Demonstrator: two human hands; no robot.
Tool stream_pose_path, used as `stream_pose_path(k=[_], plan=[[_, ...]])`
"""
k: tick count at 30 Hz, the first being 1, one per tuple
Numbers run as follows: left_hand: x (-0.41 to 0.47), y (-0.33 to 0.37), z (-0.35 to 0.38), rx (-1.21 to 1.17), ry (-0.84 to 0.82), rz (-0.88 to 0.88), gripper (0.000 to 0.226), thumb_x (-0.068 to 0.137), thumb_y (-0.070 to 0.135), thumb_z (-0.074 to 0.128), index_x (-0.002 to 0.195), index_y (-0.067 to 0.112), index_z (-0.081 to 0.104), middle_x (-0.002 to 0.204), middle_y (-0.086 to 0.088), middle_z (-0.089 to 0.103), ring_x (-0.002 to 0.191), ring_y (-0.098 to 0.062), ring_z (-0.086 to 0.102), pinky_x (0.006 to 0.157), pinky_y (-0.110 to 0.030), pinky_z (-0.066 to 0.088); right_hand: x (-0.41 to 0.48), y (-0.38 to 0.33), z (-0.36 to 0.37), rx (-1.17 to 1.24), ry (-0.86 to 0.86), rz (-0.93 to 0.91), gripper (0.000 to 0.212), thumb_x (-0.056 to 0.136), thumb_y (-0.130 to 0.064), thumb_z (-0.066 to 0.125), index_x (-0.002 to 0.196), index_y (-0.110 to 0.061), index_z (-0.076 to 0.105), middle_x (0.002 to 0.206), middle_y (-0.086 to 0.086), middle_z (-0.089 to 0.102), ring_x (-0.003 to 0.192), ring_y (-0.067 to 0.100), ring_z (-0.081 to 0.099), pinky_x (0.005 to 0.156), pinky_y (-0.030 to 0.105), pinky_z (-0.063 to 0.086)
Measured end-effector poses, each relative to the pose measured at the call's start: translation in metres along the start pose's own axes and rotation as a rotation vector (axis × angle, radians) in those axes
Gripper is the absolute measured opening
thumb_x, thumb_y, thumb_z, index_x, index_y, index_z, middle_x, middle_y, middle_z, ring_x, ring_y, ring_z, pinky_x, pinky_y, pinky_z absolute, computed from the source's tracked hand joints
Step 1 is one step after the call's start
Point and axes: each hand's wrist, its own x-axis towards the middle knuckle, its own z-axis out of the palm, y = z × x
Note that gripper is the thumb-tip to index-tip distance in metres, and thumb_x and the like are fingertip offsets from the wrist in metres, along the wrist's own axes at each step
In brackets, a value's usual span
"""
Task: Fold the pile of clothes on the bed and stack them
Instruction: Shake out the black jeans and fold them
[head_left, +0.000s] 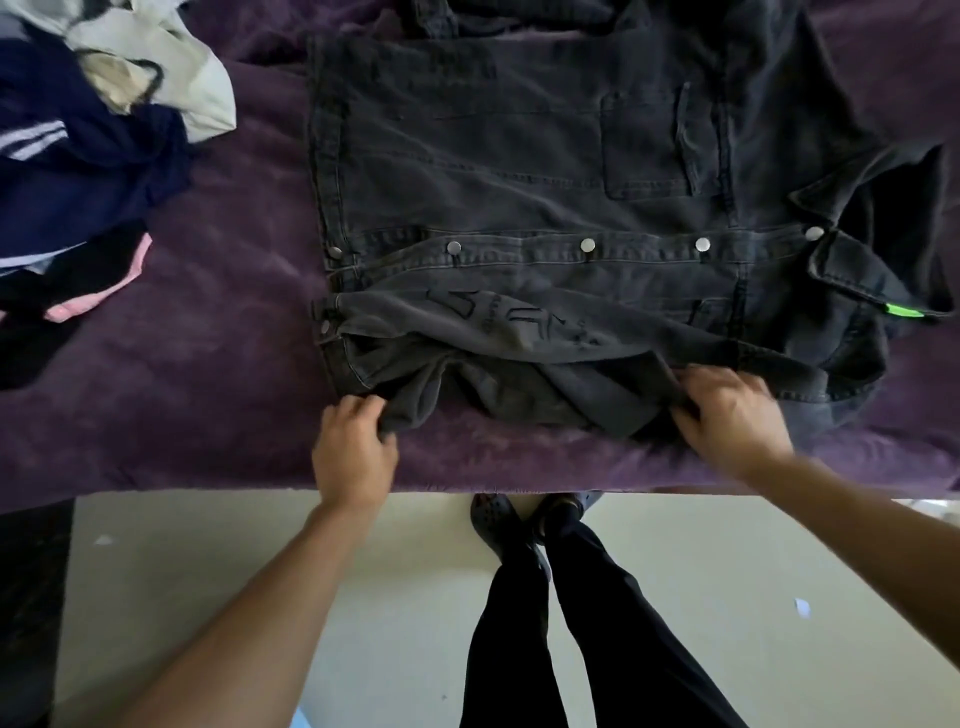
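A black denim jacket (519, 171) lies on the purple-covered bed (218, 395), the unfolded pile (78, 156) to its left; the left hand (353, 452) and right hand (732, 415) each grip its near edge, pale floor (260, 545) below

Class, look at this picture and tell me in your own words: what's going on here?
A person stands at a bed and folds a black denim jacket spread flat on the purple bed cover. The left hand and the right hand both grip the jacket's near edge, where a sleeve lies folded in. An unfolded pile of clothes lies to the left.
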Motion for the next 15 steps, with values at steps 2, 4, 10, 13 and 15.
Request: stream_pose_path(k=[2, 4, 10, 13, 15], plan=[[0.024, -0.024, -0.026, -0.063, 0.132, 0.060, 0.041, 0.063, -0.011, 0.061, 0.101, 0.001, 0.070, 0.102, -0.018, 0.065, 0.095, -0.039, 0.054, 0.080, -0.044, 0.046, 0.012, 0.006, -0.024, 0.113, 0.202, 0.024, 0.024, 0.074, -0.014, 0.060, 0.094, -0.006, 0.070, 0.089, 0.018, 0.071, 0.081, 0.039, 0.066, 0.075, 0.044, 0.051], [0.027, -0.059, -0.051, -0.009, 0.171, 0.209, 0.048, 0.055, -0.019, 0.059, 0.096, 0.001, 0.074, 0.104, -0.016, 0.068, 0.095, -0.039, 0.053, 0.082, -0.042, 0.046, 0.015, 0.017, -0.048, 0.177, 0.324, 0.029, 0.034, 0.068, -0.013, 0.052, 0.097, -0.008, 0.069, 0.088, 0.015, 0.070, 0.079, 0.037, 0.062, 0.071, 0.040, 0.050], [-0.019, -0.094, -0.056, 0.333, -0.384, 0.113, 0.056, 0.081, -0.001, 0.060, 0.130, 0.026, 0.060, 0.144, -0.005, 0.046, 0.126, -0.030, 0.043, 0.097, -0.042, 0.041, -0.050, 0.033, -0.040, 0.030, 0.086, -0.227, 0.030, 0.064, -0.001, 0.062, 0.092, 0.000, 0.072, 0.091, 0.017, 0.072, 0.083, 0.040, 0.067, 0.076, 0.048, 0.055], [0.005, -0.061, -0.057, 0.031, -0.020, 0.048, 0.028, 0.075, -0.003, 0.064, 0.097, 0.010, 0.074, 0.119, -0.016, 0.058, 0.106, -0.041, 0.053, 0.089, -0.049, 0.046, -0.081, 0.037, -0.017, -0.029, -0.285, -0.196, 0.040, 0.071, -0.016, 0.080, 0.110, -0.011, 0.071, 0.112, 0.004, 0.070, 0.105, 0.028, 0.066, 0.093, 0.043, 0.049], [0.032, -0.030, -0.054, -0.122, 0.198, 0.121, 0.028, 0.079, 0.006, 0.066, 0.107, 0.008, 0.069, 0.116, -0.017, 0.056, 0.108, -0.039, 0.052, 0.092, -0.046, 0.045, -0.078, 0.034, -0.013, -0.027, -0.297, -0.135, 0.056, 0.073, -0.045, 0.078, 0.120, -0.017, 0.065, 0.114, 0.000, 0.068, 0.106, 0.025, 0.064, 0.093, 0.040, 0.045]])
